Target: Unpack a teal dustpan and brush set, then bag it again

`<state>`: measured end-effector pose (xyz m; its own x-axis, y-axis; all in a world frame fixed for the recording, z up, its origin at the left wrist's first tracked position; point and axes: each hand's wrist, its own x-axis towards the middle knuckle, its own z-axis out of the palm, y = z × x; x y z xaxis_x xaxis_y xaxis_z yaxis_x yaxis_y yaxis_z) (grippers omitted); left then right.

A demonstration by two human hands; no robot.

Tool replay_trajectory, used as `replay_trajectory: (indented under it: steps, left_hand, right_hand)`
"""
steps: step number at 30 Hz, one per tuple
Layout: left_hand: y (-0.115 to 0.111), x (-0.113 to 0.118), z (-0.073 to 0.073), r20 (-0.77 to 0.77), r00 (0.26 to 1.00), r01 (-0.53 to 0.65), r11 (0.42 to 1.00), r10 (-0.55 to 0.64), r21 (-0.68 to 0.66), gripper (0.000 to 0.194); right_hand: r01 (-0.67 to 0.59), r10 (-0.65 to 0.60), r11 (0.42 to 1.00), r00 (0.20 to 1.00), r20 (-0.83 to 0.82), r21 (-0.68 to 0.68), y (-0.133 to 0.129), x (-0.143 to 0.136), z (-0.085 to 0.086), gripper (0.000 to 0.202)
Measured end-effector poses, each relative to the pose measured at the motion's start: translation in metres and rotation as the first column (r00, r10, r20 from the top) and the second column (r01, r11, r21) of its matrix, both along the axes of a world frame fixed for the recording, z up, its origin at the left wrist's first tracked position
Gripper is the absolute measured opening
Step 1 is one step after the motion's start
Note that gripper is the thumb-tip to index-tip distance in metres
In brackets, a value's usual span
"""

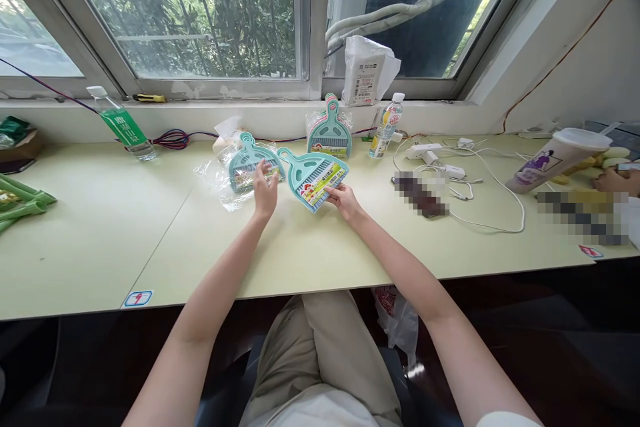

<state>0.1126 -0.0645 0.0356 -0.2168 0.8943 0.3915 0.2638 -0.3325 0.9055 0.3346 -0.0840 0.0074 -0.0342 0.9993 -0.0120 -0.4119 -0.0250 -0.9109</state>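
My right hand (343, 200) grips the lower edge of a teal mini dustpan and brush set (313, 178) with a colourful label, tilted up off the pale green table (100, 233). My left hand (264, 188) rests on a second teal dustpan set (247, 159) lying in a clear plastic bag (217, 180). A stack of more dustpan sets (329, 130) stands against the window ledge behind them.
A green-labelled water bottle (125, 125) lies at the back left and a small bottle (387, 125) stands at the right. White chargers and cables (450, 170), a lidded drink cup (560, 157), a white parcel (367, 70) and green items (23, 203) surround the area. Another person's hand (617, 180) shows far right.
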Motion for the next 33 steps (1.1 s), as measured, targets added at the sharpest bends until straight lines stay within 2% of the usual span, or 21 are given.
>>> replay_trajectory:
  steps: [2,3,6,9,14,18,24,27,30,33]
  left_hand:
    - [0.005,-0.016,0.001,-0.263,0.943,-0.183,0.978,0.203,0.097,0.059]
    - [0.008,-0.024,0.0,-0.37,0.895,-0.233,0.968,0.25,0.091,0.056]
    - [0.016,-0.041,-0.006,-0.577,0.792,-0.278,0.959,0.199,-0.051,0.036]
    - [0.022,-0.047,-0.014,-0.642,0.75,-0.271,0.959,0.157,-0.082,0.025]
    - [0.024,-0.045,-0.02,-0.655,0.742,-0.238,0.97,0.143,-0.058,0.015]
    - [0.021,-0.044,-0.019,-0.645,0.747,-0.242,0.969,0.162,-0.038,0.047]
    - [0.016,-0.042,-0.011,-0.566,0.81,-0.227,0.972,0.153,-0.062,0.062]
    - [0.013,-0.041,-0.008,-0.467,0.864,-0.212,0.977,0.186,-0.002,0.069]
    - [0.011,-0.038,-0.007,-0.288,0.949,-0.116,0.991,0.131,0.071,0.072]
    - [0.009,-0.033,-0.007,-0.281,0.957,-0.029,0.99,0.067,0.137,0.072]
  right_hand:
    - [0.015,-0.015,1.0,1.0,0.006,-0.007,0.001,0.001,0.0,0.015]
    - [0.019,-0.018,1.0,1.0,0.01,-0.009,0.001,0.002,-0.001,0.015]
    - [0.008,-0.008,1.0,1.0,0.024,-0.005,0.001,0.002,-0.003,0.016]
    - [-0.01,0.01,1.0,0.999,0.039,0.002,0.001,0.0,-0.004,0.017]
    - [-0.018,0.018,1.0,0.998,0.055,0.002,0.001,-0.001,-0.005,0.018]
    - [-0.037,0.036,0.999,0.997,0.064,0.008,0.0,-0.001,-0.004,0.019]
    - [-0.087,0.086,0.996,0.993,0.077,0.01,-0.001,-0.004,-0.005,0.018]
    - [-0.101,0.102,0.995,0.992,0.08,-0.017,0.0,-0.004,-0.006,0.017]
    - [-0.079,0.083,0.996,0.993,0.084,-0.047,0.001,-0.003,-0.006,0.016]
    - [-0.054,0.057,0.998,0.995,0.084,-0.045,0.003,-0.001,-0.006,0.017]
